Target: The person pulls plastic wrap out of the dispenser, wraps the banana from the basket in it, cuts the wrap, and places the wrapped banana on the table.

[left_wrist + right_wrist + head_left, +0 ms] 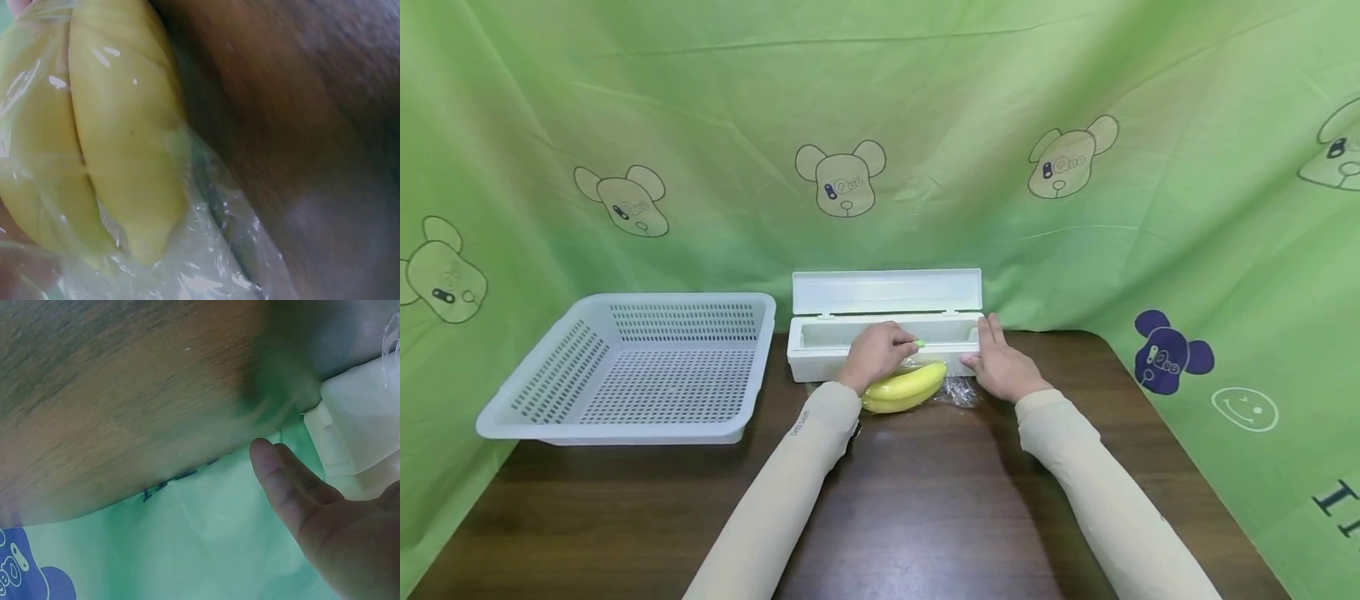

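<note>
A white cling film dispenser (815, 367) stands at the back of the table, its lid (887, 292) raised. My left hand (872, 354) pinches a small green slider (920, 342) at the dispenser's front edge. My right hand (1006, 368), fingers straight, lies against the dispenser's right end; the right wrist view shows its extended fingers (284, 487) beside the white box. In front of the dispenser lie yellow bananas (906, 390) wrapped in clear cling film (958, 391). Close up in the left wrist view, two bananas (125, 125) show under the glossy film.
To the left, a large white perforated plastic basket (752, 392) sits on the dark wooden table (917, 508). A green cloth (925, 100) with printed bear heads hangs behind and around the table. The table's right edge runs along the cloth.
</note>
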Demonstrator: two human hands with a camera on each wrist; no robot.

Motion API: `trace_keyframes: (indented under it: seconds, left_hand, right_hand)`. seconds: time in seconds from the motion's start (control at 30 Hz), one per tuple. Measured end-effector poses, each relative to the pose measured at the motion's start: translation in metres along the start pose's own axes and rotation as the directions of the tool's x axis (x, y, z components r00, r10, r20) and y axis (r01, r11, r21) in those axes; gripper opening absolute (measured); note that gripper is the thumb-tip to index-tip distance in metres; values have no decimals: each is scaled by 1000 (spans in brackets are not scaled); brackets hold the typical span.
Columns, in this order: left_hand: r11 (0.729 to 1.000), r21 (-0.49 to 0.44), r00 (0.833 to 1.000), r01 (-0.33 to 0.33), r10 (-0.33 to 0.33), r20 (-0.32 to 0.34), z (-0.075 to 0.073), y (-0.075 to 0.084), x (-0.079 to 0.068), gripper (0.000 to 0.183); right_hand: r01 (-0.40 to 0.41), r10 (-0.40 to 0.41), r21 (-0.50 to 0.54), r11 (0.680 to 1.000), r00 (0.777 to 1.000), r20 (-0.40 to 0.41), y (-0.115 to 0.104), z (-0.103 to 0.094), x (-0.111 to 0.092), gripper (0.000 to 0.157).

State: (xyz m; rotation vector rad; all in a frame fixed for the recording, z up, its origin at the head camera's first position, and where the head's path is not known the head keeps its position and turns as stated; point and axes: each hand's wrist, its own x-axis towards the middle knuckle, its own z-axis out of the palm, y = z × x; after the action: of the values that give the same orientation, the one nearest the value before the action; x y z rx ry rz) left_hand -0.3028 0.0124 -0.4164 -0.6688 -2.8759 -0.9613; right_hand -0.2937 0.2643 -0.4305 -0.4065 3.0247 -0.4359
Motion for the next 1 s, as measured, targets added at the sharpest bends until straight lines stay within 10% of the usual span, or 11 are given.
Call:
trace_keyframes:
  seconds: [1.0]
  left_hand:
    - [999, 46, 996, -21, 24, -84, -14, -15, -18, 27]
  right_hand:
    - [-25, 25, 11, 1000, 1000, -9, -2, 1, -2, 82]
